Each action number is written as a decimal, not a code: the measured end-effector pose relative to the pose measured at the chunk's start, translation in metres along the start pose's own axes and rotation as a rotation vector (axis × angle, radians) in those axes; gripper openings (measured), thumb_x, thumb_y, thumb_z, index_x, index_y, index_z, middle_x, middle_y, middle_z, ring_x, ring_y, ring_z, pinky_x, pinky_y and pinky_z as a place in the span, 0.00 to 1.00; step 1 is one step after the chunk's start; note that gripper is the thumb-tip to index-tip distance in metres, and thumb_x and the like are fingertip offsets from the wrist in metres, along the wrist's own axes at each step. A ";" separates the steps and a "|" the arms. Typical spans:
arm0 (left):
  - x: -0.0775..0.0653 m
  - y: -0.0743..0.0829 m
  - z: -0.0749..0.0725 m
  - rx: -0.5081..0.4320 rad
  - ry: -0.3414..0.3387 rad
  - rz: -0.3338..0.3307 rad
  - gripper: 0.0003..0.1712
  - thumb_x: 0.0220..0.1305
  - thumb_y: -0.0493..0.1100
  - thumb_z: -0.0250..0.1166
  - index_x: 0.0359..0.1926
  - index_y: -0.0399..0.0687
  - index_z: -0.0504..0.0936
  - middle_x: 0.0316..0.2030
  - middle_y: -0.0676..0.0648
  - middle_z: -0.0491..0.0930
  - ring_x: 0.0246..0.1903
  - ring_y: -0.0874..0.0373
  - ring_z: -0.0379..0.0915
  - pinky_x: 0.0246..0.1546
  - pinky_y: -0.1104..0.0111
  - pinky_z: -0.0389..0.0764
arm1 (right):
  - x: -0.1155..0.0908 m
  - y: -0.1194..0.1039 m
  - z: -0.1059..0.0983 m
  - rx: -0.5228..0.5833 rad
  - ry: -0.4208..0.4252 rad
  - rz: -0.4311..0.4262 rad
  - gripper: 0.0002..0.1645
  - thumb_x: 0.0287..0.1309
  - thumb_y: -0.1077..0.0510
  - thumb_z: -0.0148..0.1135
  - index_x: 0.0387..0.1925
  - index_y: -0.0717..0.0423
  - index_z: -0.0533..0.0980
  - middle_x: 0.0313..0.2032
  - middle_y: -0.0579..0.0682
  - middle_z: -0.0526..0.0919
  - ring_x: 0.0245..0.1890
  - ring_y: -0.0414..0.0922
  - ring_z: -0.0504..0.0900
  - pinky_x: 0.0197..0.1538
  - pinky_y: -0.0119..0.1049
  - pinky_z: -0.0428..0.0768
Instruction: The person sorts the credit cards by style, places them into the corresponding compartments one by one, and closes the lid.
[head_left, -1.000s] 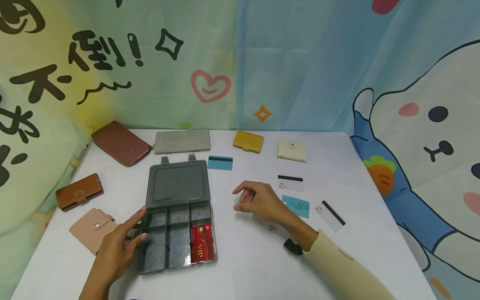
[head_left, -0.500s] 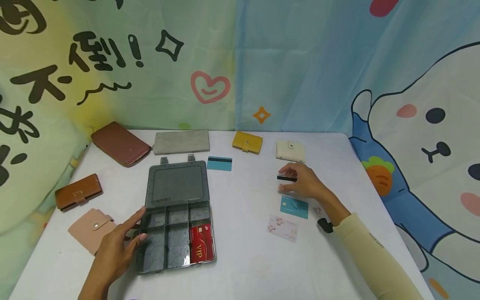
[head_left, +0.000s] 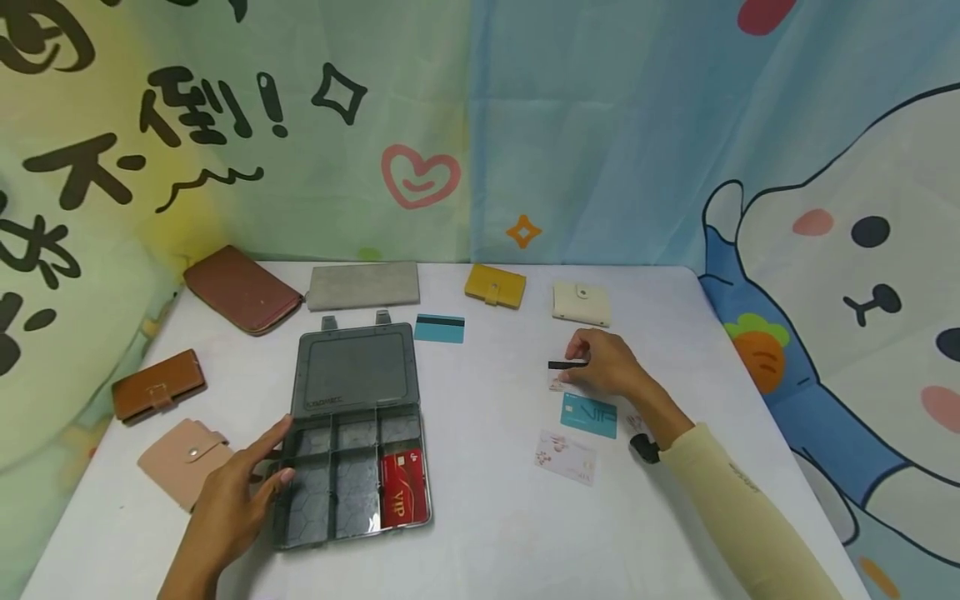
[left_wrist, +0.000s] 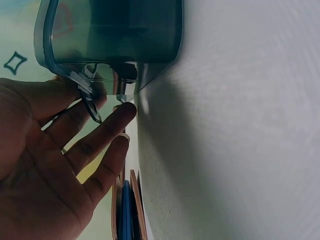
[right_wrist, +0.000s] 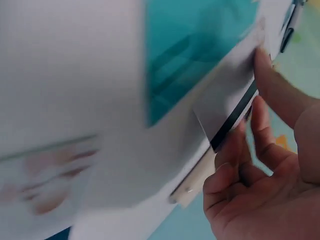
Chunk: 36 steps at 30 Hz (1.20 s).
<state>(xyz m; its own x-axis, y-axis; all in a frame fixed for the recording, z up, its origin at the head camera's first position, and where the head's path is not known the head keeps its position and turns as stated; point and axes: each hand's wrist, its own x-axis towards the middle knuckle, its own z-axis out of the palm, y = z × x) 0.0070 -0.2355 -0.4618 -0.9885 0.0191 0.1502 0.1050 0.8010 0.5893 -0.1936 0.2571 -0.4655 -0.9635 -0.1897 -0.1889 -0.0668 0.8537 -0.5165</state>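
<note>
My right hand (head_left: 606, 362) pinches a white card with a black magnetic stripe (head_left: 557, 375) between thumb and fingers, low over the table. In the right wrist view that card (right_wrist: 222, 112) is tilted, thumb on one face and fingers behind. A teal VIP card (head_left: 588, 415) lies just below it, and a pale flowered card (head_left: 565, 457) lies nearer me. My left hand (head_left: 234, 492) touches the left edge of the open grey compartment box (head_left: 356, 367) with its fingers fairly straight. One compartment of the box holds a red VIP card (head_left: 405, 487).
Around the back and left lie a brown zip wallet (head_left: 242, 292), a grey wallet (head_left: 363, 285), a yellow card holder (head_left: 495, 286), a cream one (head_left: 581, 303), a tan wallet (head_left: 159, 386) and a pink one (head_left: 183, 462). A blue striped card (head_left: 439, 328) sits behind the box.
My right hand has gone right and back from the middle of the table to the white striped card, which has since shifted slightly left in its grip. My left hand has stayed at the box.
</note>
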 end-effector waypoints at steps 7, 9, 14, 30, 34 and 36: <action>0.000 0.000 0.000 -0.008 -0.023 -0.026 0.45 0.59 0.35 0.71 0.75 0.60 0.64 0.63 0.34 0.75 0.52 0.36 0.78 0.43 0.45 0.84 | -0.011 -0.034 0.005 0.227 0.016 -0.176 0.10 0.63 0.58 0.67 0.45 0.46 0.78 0.31 0.48 0.80 0.24 0.46 0.71 0.24 0.32 0.72; 0.000 0.000 0.000 -0.007 -0.027 -0.032 0.45 0.59 0.35 0.71 0.75 0.60 0.64 0.64 0.34 0.75 0.52 0.36 0.78 0.43 0.44 0.84 | -0.016 -0.047 0.010 0.293 0.000 -0.214 0.15 0.65 0.60 0.63 0.52 0.45 0.76 0.31 0.48 0.80 0.22 0.46 0.72 0.22 0.31 0.73; 0.001 0.001 0.000 -0.001 -0.024 -0.042 0.45 0.59 0.35 0.71 0.75 0.61 0.64 0.64 0.34 0.74 0.53 0.36 0.78 0.44 0.44 0.84 | -0.032 -0.084 0.024 0.462 -0.090 -0.310 0.22 0.68 0.65 0.57 0.61 0.47 0.73 0.31 0.52 0.78 0.20 0.49 0.76 0.22 0.35 0.80; 0.001 0.000 0.001 0.005 -0.030 -0.039 0.45 0.60 0.36 0.70 0.75 0.61 0.63 0.65 0.36 0.73 0.53 0.37 0.78 0.45 0.44 0.84 | -0.076 -0.172 0.091 0.686 -0.305 -0.366 0.19 0.62 0.57 0.69 0.53 0.46 0.76 0.28 0.56 0.87 0.22 0.63 0.82 0.25 0.37 0.83; 0.000 0.000 0.001 0.009 -0.035 -0.045 0.45 0.60 0.36 0.70 0.75 0.62 0.63 0.65 0.35 0.74 0.52 0.36 0.78 0.45 0.44 0.84 | -0.080 -0.187 0.110 0.677 -0.336 -0.374 0.18 0.60 0.57 0.70 0.51 0.46 0.77 0.26 0.53 0.88 0.19 0.58 0.82 0.20 0.32 0.80; 0.000 0.001 0.001 0.009 -0.030 -0.044 0.45 0.60 0.36 0.71 0.75 0.62 0.63 0.64 0.34 0.75 0.52 0.36 0.78 0.44 0.44 0.84 | -0.081 -0.193 0.118 0.631 -0.330 -0.365 0.18 0.58 0.56 0.72 0.50 0.45 0.78 0.24 0.48 0.88 0.17 0.52 0.82 0.23 0.30 0.81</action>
<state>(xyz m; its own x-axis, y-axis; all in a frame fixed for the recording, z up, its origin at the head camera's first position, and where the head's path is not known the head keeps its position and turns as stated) 0.0070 -0.2342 -0.4627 -0.9949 0.0012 0.1007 0.0604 0.8069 0.5876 -0.0721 0.0504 -0.4485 -0.7761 -0.6221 -0.1031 -0.1090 0.2934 -0.9498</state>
